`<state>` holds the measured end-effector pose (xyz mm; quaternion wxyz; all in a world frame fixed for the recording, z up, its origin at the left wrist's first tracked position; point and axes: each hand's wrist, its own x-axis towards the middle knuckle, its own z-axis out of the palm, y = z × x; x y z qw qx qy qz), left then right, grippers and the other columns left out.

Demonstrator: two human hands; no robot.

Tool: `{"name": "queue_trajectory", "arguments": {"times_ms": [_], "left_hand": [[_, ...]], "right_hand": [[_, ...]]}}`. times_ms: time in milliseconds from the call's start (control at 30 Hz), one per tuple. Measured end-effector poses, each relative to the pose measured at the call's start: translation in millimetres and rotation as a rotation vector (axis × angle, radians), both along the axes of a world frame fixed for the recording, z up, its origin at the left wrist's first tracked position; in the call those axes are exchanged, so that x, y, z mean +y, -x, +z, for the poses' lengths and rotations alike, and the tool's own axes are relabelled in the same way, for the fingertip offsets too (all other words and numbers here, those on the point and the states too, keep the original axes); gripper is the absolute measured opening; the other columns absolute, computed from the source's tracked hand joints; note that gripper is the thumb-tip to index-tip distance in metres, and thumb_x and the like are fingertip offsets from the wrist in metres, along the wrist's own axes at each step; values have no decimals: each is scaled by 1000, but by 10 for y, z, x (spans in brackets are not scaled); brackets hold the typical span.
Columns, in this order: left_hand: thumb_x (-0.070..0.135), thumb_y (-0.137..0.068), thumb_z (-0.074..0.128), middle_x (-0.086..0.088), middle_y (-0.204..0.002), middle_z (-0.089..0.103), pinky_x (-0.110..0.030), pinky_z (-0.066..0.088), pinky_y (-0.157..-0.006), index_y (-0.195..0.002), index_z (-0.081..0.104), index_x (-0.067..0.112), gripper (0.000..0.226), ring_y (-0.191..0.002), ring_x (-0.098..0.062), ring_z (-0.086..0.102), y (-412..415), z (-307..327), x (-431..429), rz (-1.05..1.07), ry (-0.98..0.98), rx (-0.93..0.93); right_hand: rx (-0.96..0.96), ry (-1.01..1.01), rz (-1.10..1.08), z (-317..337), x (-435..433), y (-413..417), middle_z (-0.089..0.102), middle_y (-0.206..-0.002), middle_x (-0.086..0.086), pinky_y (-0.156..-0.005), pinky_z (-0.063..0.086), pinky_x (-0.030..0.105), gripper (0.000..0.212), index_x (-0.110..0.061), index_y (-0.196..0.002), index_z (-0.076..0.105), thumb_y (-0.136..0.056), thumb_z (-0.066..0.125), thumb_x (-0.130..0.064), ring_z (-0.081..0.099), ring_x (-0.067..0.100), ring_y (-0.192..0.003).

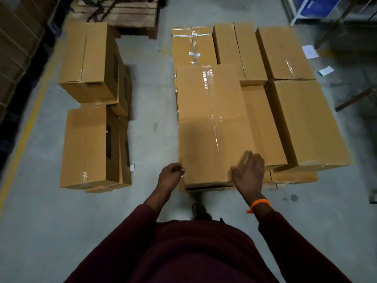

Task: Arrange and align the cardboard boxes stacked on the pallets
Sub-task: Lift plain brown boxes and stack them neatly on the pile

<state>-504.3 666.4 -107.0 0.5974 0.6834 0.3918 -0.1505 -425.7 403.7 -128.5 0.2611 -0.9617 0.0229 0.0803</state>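
Observation:
A long taped cardboard box lies on top of the stack straight ahead, higher than its neighbours. My left hand is at its near left corner with fingers curled, thumb touching the edge. My right hand lies on the near right corner, blurred, fingers relaxed over the top. More boxes fill the same stack: a big one at the right, a narrow one between, and several at the back. The pallet underneath is hidden.
Two smaller stacks of boxes stand on the floor to the left. An empty wooden pallet lies at the back. Shelving is at the far right, paper scraps on the concrete floor, a yellow line left.

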Motion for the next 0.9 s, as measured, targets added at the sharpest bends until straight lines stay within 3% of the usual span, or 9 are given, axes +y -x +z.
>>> {"name": "queue_trajectory", "arguments": {"times_ms": [100,200,300,500,733,800,900], "left_hand": [[20,-95,66,-3,-129,67,-29,50,-96,-137,60,14,43,-113,-16,64,-50,83,99,-111,-113,-47],[19,-95,66,-5,-133,66,-32,50,-101,-140,58,14,46,-119,-17,64,-26,125,345,-191,-127,-78],[21,-95,67,-6,-133,66,-34,49,-104,-139,58,14,46,-121,-19,63,110,125,801,-223,-149,-98],[20,-96,67,-8,-132,64,-34,51,-100,-137,59,13,43,-121,-20,61,653,44,2283,-101,-161,-96],[23,-93,66,-5,-123,70,-36,53,-94,-128,67,17,35,-111,-24,65,1240,-76,3894,180,-153,36],[21,-93,66,-7,-124,69,-36,53,-95,-129,66,14,36,-110,-23,65,1349,-180,4120,216,-93,77],[20,-94,68,-8,-125,68,-36,51,-98,-129,65,13,36,-112,-24,63,1326,-417,4459,284,-23,112]], "right_hand": [[-64,-88,196,75,440,17,33,-155,23,-120,29,53,66,-7,-149,40,-94,67,-32,26,41,-146],[-46,-195,340,53,975,124,43,-149,19,-115,37,45,56,-8,-143,51,-96,62,-37,37,36,-140],[33,-221,454,25,1613,295,45,-147,18,-112,35,36,60,-8,-140,54,-94,51,-47,39,33,-138],[142,-269,431,-28,3097,698,61,-131,12,-101,42,34,37,-12,-130,62,-97,66,-29,57,30,-122],[263,-379,393,-50,4647,1195,69,-122,2,-95,52,39,28,-15,-121,69,-94,72,-22,64,19,-115],[333,-411,360,-37,4909,1292,69,-121,-1,-96,51,29,26,-16,-119,69,-94,72,-23,62,12,-114],[420,-410,327,-117,5253,1262,69,-107,-12,-82,44,5,17,-25,-108,68,-93,74,-20,61,-6,-99]]}}
